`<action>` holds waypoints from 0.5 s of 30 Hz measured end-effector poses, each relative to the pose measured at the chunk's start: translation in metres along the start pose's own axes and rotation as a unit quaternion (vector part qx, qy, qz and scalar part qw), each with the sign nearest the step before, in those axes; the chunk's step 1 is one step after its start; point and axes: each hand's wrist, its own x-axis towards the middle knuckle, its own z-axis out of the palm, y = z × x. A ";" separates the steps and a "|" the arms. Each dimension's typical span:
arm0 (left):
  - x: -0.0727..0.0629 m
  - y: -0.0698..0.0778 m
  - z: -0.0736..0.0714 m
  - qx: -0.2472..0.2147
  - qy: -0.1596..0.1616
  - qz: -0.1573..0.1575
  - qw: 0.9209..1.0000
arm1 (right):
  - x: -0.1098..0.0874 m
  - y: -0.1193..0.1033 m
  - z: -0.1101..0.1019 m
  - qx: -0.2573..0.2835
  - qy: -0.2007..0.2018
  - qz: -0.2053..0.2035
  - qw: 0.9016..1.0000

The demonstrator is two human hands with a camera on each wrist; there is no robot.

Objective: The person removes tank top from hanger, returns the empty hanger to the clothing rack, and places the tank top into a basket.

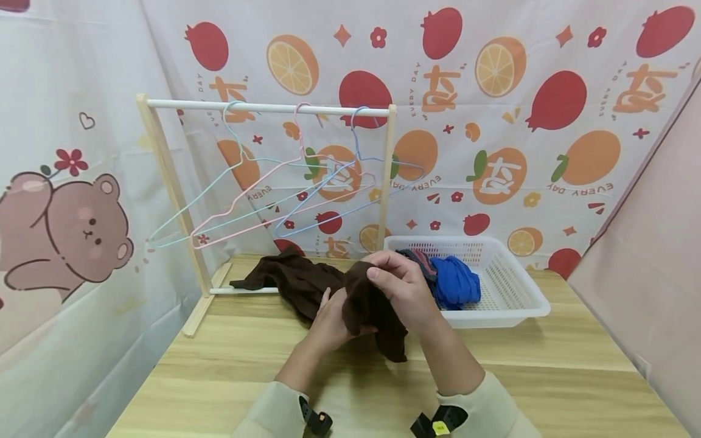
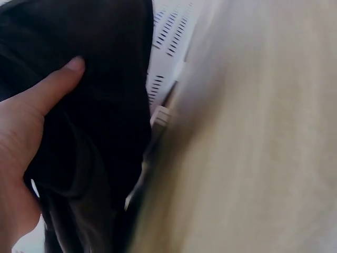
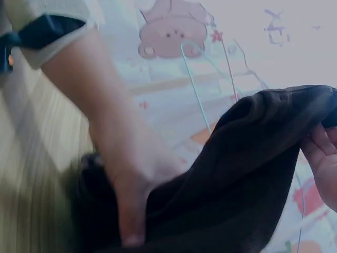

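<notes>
A dark brown garment [image 1: 306, 283] lies bunched on the table, and its near part is lifted between both hands. My right hand [image 1: 402, 289] pinches a raised edge of it between thumb and fingers. On the other side my left hand [image 1: 331, 322] holds the cloth; in the left wrist view its thumb [image 2: 63, 79] lies over the dark fabric, the other fingers hidden. The right wrist view has the garment [image 3: 242, 153] stretched between the left hand [image 3: 137, 163] and the right hand [image 3: 324, 163]. What kind of garment it is cannot be made out.
Behind the hands, a wooden rack [image 1: 386, 182] carries a green hanger [image 1: 191, 213], a pink hanger [image 1: 238, 198] and a blue hanger [image 1: 314, 207]. To the right stands a white basket [image 1: 509, 286] with a blue cloth [image 1: 457, 283] and a dark striped cloth [image 1: 418, 261].
</notes>
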 end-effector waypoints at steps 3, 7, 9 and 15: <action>0.000 -0.008 0.002 -0.007 0.013 -0.011 1.000 | 0.003 -0.004 0.009 0.027 -0.038 -0.007 0.999; 0.001 -0.020 0.004 0.046 0.068 0.009 0.997 | 0.000 -0.011 0.013 0.065 -0.067 -0.033 0.995; 0.002 -0.025 0.004 0.077 0.105 0.016 0.991 | -0.003 -0.015 0.011 0.084 -0.079 -0.057 0.992; 0.007 -0.037 -0.007 0.049 0.153 -0.033 0.986 | -0.017 -0.019 -0.011 0.134 -0.062 -0.129 0.981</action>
